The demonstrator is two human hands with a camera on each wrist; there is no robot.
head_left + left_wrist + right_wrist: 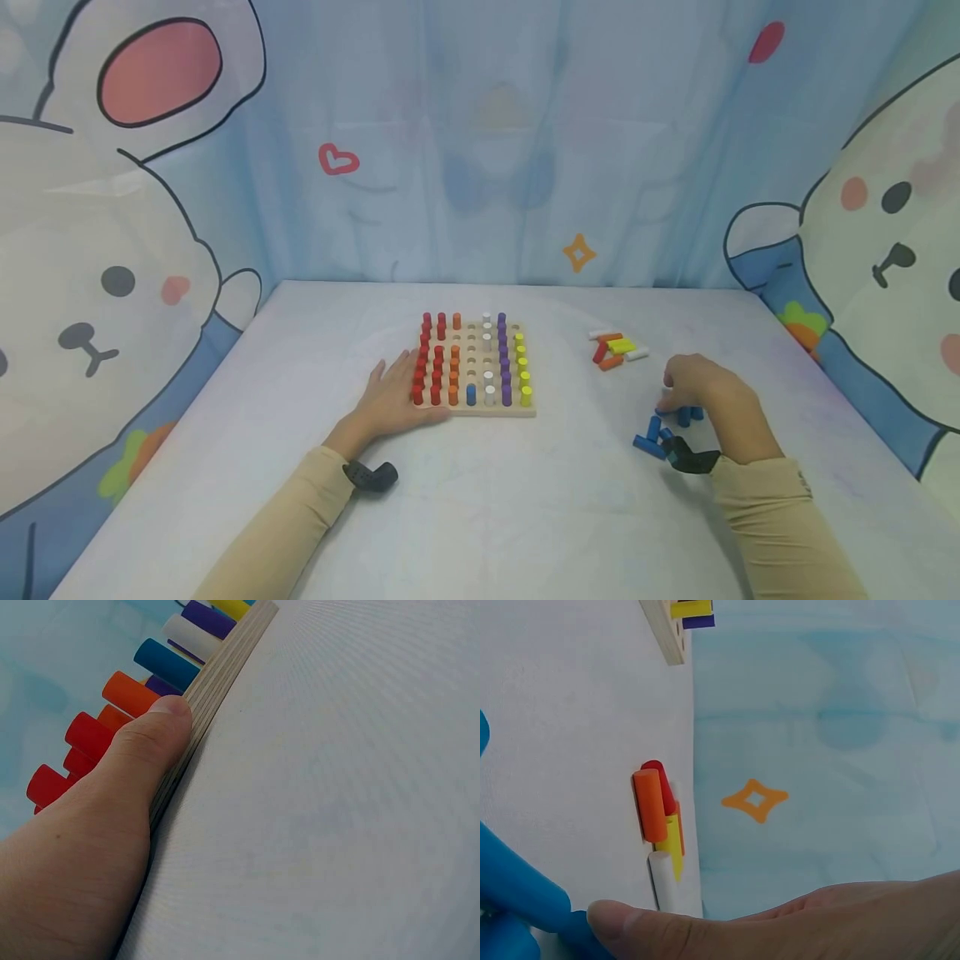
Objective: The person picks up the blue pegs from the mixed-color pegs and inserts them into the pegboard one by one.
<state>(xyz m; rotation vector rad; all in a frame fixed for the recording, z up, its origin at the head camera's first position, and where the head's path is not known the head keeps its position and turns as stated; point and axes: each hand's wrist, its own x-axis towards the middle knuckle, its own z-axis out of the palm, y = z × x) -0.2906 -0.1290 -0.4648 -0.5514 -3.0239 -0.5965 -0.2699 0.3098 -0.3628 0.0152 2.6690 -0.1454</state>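
In the head view, the left hand (392, 396) lies with spread fingers against the pegboard (480, 411), whose holes carry upright coloured pegs (505, 365), just one blue. The right hand (705, 392) curls its fingers down over loose blue pegs (649, 447); a mixed pile (621, 345) lies ahead and left of them. From the left wrist, the thumb rests along the board's edge. From the right wrist, the thumb touches one blue peg; whether the fingers pinch it is hidden.
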